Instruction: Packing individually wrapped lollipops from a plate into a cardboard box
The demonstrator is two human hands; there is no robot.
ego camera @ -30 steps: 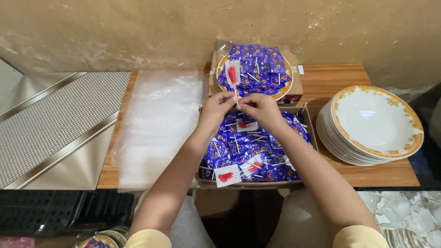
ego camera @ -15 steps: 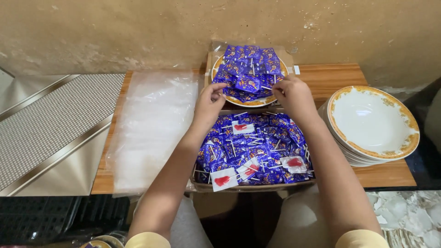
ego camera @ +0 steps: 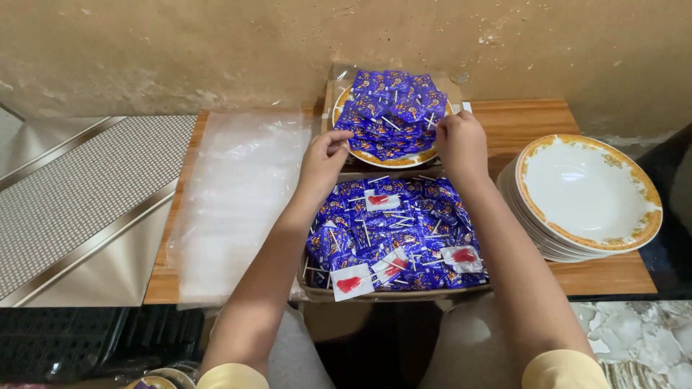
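A: Where were the hands?
B: Left hand point(ego camera: 326, 155) and right hand point(ego camera: 461, 144), fingers curled, gripped the candy-heaped plate point(ego camera: 393, 157) at the table's point(ego camera: 533, 119) back edge (steadying it, probably).

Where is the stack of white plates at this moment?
In the head view, the stack of white plates sits at the right end of the wooden table, right of the box of lollipops.

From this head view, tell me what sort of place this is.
Probably a small home packing spot, not a factory: a low wooden table against a rough plaster wall, a cardboard tray of blue-wrapped lollipops, and a stack of gold-rimmed white plates.
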